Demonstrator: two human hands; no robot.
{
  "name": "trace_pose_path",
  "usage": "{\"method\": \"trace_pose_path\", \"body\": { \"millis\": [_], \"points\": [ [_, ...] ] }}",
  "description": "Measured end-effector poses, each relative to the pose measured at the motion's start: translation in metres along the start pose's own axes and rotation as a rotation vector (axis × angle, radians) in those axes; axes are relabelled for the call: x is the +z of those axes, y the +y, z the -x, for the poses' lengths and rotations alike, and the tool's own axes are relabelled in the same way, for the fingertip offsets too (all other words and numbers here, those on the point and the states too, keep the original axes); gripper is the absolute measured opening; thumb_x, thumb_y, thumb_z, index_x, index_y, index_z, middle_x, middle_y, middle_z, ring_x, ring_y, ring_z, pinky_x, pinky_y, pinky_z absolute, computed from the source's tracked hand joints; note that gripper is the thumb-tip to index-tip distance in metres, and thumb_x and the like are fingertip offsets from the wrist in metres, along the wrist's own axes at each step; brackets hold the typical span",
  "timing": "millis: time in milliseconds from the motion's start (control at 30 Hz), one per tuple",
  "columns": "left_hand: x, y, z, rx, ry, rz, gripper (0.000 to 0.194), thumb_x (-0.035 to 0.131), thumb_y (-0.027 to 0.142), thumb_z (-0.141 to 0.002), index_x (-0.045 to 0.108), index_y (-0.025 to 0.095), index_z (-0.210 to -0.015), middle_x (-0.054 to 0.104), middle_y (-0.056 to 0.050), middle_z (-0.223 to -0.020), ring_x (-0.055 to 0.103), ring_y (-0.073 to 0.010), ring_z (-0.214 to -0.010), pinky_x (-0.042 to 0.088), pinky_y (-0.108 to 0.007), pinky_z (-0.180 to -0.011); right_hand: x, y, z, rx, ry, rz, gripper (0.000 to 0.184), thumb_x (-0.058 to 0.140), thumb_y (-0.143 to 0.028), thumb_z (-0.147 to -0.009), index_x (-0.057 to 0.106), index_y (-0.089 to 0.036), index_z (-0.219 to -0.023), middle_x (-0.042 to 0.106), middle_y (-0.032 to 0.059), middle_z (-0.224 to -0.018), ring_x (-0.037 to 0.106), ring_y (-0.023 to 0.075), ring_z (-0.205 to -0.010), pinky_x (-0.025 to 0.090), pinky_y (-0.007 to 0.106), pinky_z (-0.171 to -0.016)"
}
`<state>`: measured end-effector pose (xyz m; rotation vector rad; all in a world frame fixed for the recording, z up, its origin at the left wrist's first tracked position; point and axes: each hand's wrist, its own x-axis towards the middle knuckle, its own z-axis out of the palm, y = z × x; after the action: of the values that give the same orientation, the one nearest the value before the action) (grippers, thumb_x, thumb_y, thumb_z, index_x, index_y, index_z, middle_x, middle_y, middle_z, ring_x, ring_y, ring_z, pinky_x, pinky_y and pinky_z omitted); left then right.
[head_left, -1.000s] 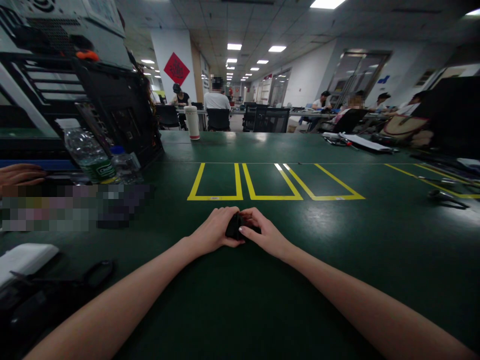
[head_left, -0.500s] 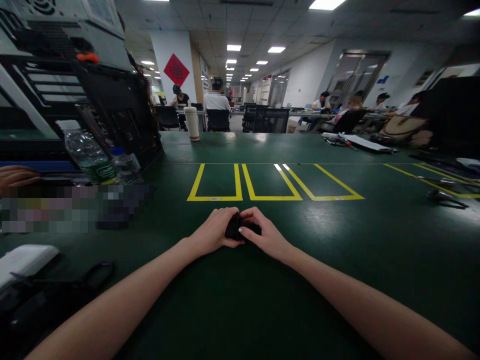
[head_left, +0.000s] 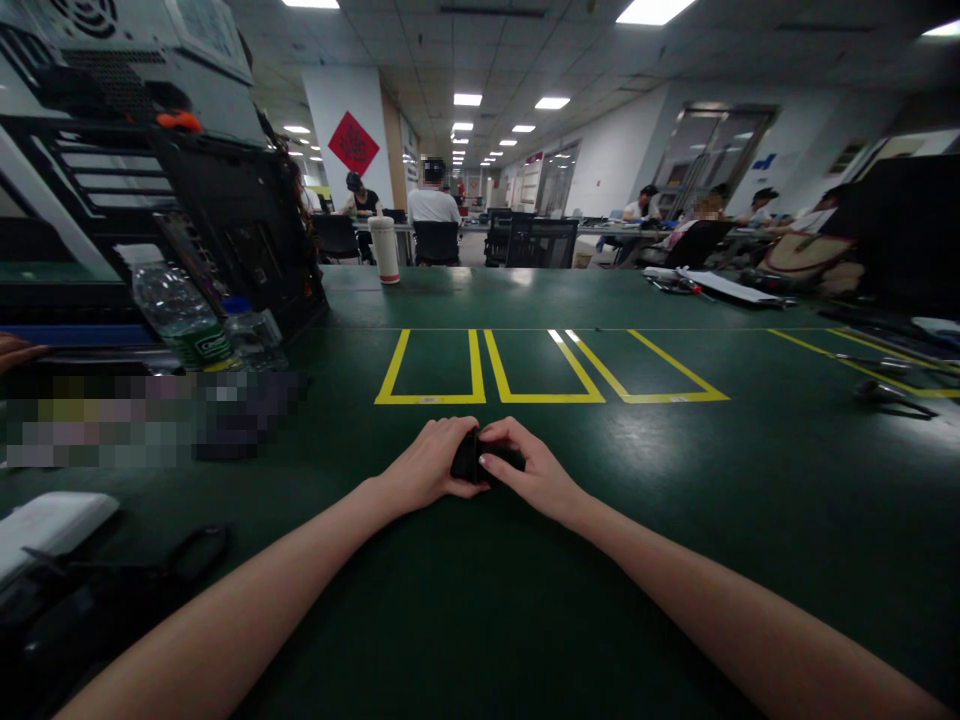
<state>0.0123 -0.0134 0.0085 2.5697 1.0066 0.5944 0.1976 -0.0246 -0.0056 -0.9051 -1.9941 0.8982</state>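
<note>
A small dark block-like object is between my two hands above the green tabletop; its kind cannot be made out. My left hand is wrapped round its left side, thumb below and fingers over the top. From the right, my right hand holds the object's right edge between thumb and curled fingertips. Much of the object is hidden behind my fingers. Just beyond the hands, yellow tape outlines mark the table.
At the left are an opened computer case, a plastic bottle and another person's hand. Black cables and a white box lie nearer. A white tumbler stands far back. Tools lie at the right.
My hands keep nearly the same hold on the dark object. The other person's hand at the left edge has drawn back to the left.
</note>
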Motion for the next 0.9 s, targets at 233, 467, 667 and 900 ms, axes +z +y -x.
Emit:
{"method": "trace_pose_path", "body": {
  "millis": [233,467,667,900],
  "points": [
    [0.0014,0.0008,-0.0002,0.005,0.004,0.002,0.054,0.065,0.035,-0.069,0.036,0.018,-0.111,0.050,-0.008,-0.105,0.050,-0.0229,-0.093,0.041,-0.039,-0.080,-0.0011,-0.0043,0.0012,0.073,-0.080,-0.048,0.021,0.050,-0.025,-0.081,0.045,-0.021,-0.100,0.050,0.0026,-0.097,0.051,0.0175,-0.091,0.045,0.037,-0.080],
    [0.0004,0.0021,-0.0010,-0.002,0.011,0.016,0.057,0.066,0.035,-0.067,0.035,0.018,-0.111,0.050,-0.008,-0.105,0.051,-0.0234,-0.092,0.041,-0.040,-0.080,-0.0026,-0.0014,0.0011,-0.011,-0.007,0.025,0.014,0.050,-0.022,-0.080,0.049,-0.022,-0.094,0.050,0.0020,-0.095,0.049,0.0174,-0.091,0.042,0.037,-0.083],
    [-0.0008,0.0026,-0.0002,-0.002,0.012,0.031,0.055,0.066,0.033,-0.068,0.036,0.019,-0.111,0.051,-0.008,-0.106,0.050,-0.0239,-0.095,0.040,-0.040,-0.081,-0.0007,-0.0048,0.0012,0.094,-0.069,-0.059,0.026,0.050,-0.025,-0.081,0.043,-0.022,-0.105,0.051,0.0042,-0.101,0.051,0.0178,-0.093,0.043,0.039,-0.082],
    [-0.0011,0.0020,0.0005,-0.027,-0.010,0.009,0.056,0.066,0.033,-0.067,0.036,0.017,-0.111,0.050,-0.009,-0.106,0.050,-0.0235,-0.093,0.042,-0.038,-0.078,-0.0030,-0.0042,0.0018,0.022,-0.058,-0.009,0.021,0.054,-0.023,-0.077,0.047,-0.022,-0.097,0.049,0.0019,-0.096,0.050,0.0174,-0.090,0.044,0.036,-0.081]
  ]
}}
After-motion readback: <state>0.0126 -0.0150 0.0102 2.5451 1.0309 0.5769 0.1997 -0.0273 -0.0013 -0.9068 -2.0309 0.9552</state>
